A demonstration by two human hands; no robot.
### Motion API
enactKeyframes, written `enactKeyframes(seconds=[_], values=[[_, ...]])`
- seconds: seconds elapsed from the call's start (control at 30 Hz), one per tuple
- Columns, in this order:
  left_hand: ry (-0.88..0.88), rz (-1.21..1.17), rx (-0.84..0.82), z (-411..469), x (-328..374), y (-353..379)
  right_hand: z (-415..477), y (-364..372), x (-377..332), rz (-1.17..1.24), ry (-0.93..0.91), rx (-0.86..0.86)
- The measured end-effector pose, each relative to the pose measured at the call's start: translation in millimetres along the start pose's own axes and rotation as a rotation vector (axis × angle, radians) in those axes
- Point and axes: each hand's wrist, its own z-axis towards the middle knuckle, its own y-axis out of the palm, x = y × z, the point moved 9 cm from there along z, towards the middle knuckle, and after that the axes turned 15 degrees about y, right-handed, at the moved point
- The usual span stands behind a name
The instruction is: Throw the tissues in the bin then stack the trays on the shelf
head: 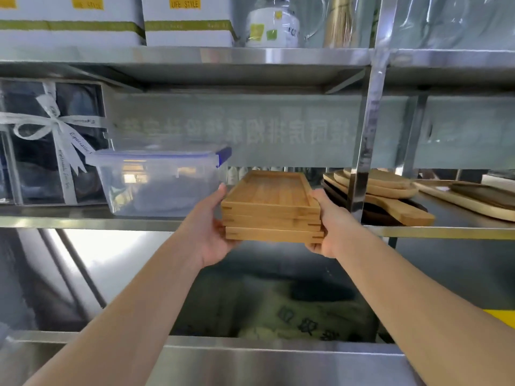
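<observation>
A stack of three rectangular wooden trays (271,201) is held at the front edge of the steel shelf (139,222), its far end over the shelf and its near end sticking out past the edge. My left hand (213,229) grips the stack's left side with the thumb on top. My right hand (328,227) grips its right side the same way. No tissues or bin are in view.
A clear plastic container with a blue-clipped lid (158,182) stands just left of the trays. Wooden boards and dark trays (384,196) lie to the right behind a steel upright (365,140). A ribboned gift box (47,140) sits far left. Boxes and jars fill the shelf above.
</observation>
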Motion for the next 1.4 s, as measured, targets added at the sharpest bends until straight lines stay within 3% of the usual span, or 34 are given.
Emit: enactKeyframes(seconds=[0.07,0.17,0.3,0.37,0.43,0.53,0.6,0.73,1.1,1.4], values=[[0.162,0.08,-0.139,-22.4,8.0,-2.4,-2.5,-0.6,1.7,-0.042,-0.001,-0.006],[0.389,0.417,-0.331,-54.5,14.0,-2.5,-11.7,-4.4,6.6,-0.061,-0.039,-0.006],[0.51,0.611,-0.252,-58.2,11.2,-5.3,-32.6,-14.5,8.2,-0.019,-0.188,0.013],[0.558,0.688,-0.216,-54.0,11.9,-5.3,-47.2,-20.4,8.4,-0.136,-0.339,0.064],[0.598,0.752,-0.162,-51.0,16.2,-4.6,-64.9,-16.4,13.5,-0.276,-0.487,0.001],[0.628,0.874,-0.107,-46.2,19.5,-3.5,-75.3,-0.7,30.8,-0.584,-0.558,-0.153],[0.641,0.928,-0.074,-43.3,20.2,-3.9,-67.7,0.1,32.2,-0.729,-0.601,-0.111],[0.617,1.031,-0.058,-38.0,17.8,-3.5,-53.9,-4.3,14.1,-0.782,-0.66,0.072],[0.619,1.181,-0.016,3.6,18.9,-6.1,-14.4,4.1,-18.2,-1.045,-0.63,0.236],[0.665,1.347,0.072,19.4,25.7,-2.7,-6.4,14.0,-30.0,-1.136,-0.649,0.266]])
